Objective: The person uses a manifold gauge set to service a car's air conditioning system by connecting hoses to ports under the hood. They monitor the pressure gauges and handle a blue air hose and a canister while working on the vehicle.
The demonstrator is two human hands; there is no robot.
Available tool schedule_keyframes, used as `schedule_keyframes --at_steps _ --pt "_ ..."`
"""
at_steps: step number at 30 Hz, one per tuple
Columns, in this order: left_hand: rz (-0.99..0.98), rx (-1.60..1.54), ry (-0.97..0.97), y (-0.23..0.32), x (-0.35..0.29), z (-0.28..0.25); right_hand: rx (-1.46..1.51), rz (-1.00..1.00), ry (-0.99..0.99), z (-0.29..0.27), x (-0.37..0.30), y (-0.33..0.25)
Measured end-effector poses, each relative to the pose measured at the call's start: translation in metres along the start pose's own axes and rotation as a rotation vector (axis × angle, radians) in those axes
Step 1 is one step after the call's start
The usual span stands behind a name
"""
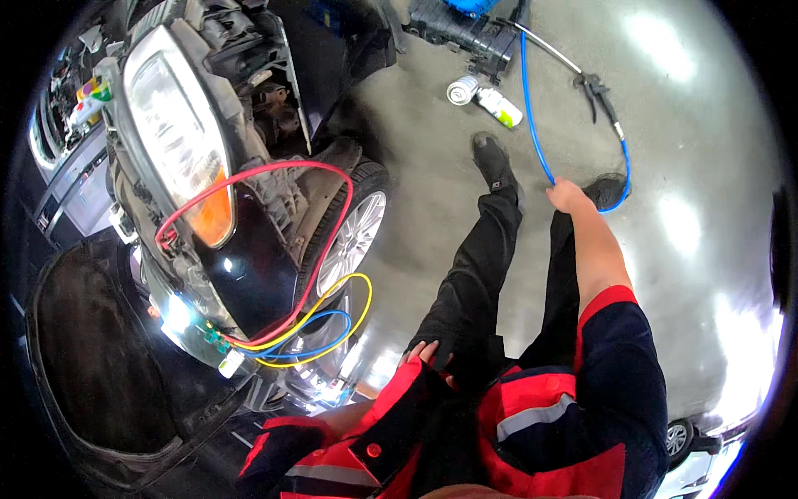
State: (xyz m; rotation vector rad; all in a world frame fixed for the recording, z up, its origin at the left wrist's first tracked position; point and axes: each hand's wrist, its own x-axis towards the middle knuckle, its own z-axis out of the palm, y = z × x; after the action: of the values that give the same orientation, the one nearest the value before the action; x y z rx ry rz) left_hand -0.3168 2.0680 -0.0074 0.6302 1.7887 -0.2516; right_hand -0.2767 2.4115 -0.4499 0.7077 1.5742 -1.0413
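Observation:
My right hand (567,196) reaches down past my right leg, its fingers closed around a thin blue hose (532,125). That hose loops above my right shoe and runs up to a spray wand's black trigger handle (597,93), which lies on the floor. Against the dark trouser cloth at my left thigh rests my left hand (424,353); a few fingers show, stretched out, and the rest is hidden by my jacket. I see nothing in it. The hose's other end passes near a blue object (472,7) at the top edge.
A car with a bared headlight (174,125) and front wheel (356,237) stands at left. Red, yellow and blue hoses (299,353) loop out beside it. Two spray cans (500,107) and a black plastic part (465,37) lie on the grey floor. Another car's wheel (678,439) shows lower right.

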Motion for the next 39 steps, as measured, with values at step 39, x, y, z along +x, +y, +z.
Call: schedule_keyframes --at_steps 39 --pt "0.145 -0.806 0.525 0.153 -0.055 -0.208 1.457 -0.647 0.428 -0.248 -0.688 -0.026"
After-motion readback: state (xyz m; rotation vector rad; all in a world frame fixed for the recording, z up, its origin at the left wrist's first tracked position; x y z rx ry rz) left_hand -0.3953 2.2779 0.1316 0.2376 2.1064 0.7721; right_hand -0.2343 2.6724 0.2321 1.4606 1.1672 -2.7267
